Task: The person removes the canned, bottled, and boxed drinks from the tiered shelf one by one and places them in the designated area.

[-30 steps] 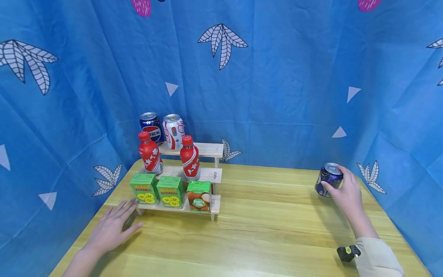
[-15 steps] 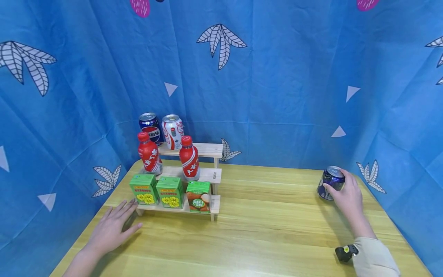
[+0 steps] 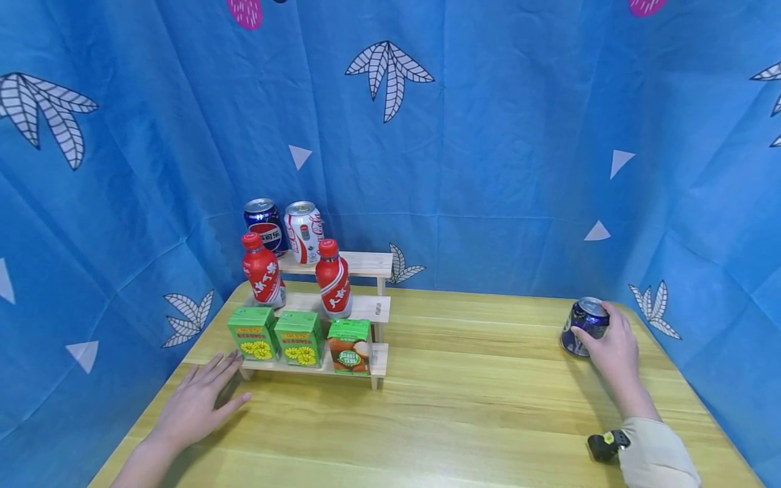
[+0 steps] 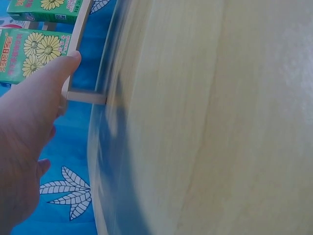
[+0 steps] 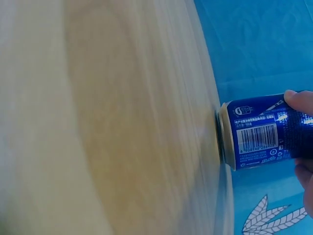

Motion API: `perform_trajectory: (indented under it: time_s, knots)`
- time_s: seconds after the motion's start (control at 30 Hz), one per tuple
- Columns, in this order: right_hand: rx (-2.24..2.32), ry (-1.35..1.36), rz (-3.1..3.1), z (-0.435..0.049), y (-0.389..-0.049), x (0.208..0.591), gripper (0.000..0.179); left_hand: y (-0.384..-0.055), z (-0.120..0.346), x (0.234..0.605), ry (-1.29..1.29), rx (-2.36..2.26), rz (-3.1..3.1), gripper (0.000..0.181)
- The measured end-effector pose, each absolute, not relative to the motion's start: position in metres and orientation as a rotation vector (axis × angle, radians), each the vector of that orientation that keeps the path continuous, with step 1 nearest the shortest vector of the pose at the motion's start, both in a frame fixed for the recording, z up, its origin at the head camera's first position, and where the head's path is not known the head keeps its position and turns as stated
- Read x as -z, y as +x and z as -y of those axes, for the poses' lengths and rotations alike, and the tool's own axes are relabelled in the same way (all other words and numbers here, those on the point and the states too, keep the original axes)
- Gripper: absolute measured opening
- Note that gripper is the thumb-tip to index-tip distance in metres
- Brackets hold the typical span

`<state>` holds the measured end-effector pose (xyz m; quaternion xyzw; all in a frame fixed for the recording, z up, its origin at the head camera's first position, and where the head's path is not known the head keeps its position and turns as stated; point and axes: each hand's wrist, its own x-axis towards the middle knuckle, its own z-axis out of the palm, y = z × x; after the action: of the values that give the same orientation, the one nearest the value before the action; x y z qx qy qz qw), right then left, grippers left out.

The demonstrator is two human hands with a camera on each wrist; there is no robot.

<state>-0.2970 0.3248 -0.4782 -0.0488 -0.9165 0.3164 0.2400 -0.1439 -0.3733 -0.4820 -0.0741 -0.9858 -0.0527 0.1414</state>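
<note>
"Head view: what's done?"
"Seven drinks stand on the rack; the dark can, at the counter's far right, isn't there. The right hand grips it in its fingers."
"Left wrist?"
"The left hand extends its fingers beside the rack, seemingly empty."
"Right wrist?"
"Can's base at the counter; release remains, I'd judge."

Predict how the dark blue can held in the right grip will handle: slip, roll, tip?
The dark blue can may slip a little, since its wall looks smooth and shiny. Laid on its side, it would likely roll, being cylindrical. A push near its top could tip it, as it stands taller than wide.
</note>
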Motion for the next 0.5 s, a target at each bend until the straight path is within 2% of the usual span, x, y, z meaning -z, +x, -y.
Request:
perform_trajectory:
  time_s: [0.5]
  knots:
    - [-0.818,-0.115,2.588,-0.3274,-0.2904,0.4733,0.078,-0.1449,0.3741,0.4843,-0.223,0.144,2.827,0.075]
